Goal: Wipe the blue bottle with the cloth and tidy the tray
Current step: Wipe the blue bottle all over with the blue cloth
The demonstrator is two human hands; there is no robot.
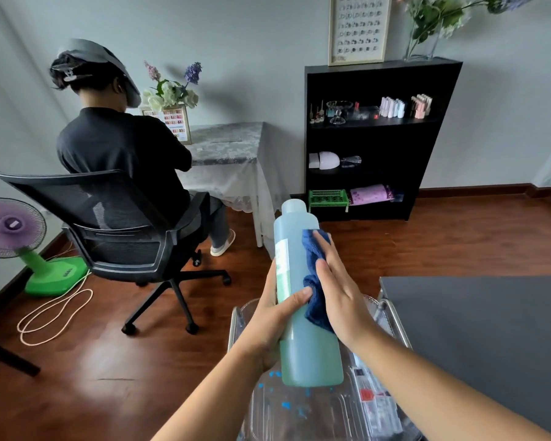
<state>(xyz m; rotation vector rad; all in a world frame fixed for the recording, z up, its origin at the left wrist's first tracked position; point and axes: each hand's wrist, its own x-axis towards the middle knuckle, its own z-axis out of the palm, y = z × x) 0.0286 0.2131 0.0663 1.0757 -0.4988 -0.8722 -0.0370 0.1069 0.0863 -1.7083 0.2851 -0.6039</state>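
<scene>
A tall pale blue bottle [303,332] with a white label is held upright above the tray. My left hand [275,316] grips its left side, thumb across the front. My right hand [339,291] lies flat against the bottle's right side and presses a dark blue cloth [314,275] onto it. The clear plastic tray [268,405] sits below on a metal-railed cart and holds small packets at its right.
A dark grey tabletop [477,329] lies at the right. A person sits in a black office chair [124,243] at a cloth-covered table ahead left. A black shelf [372,138] stands against the wall. A purple fan [13,227] and a loose cord [54,313] are on the floor at left.
</scene>
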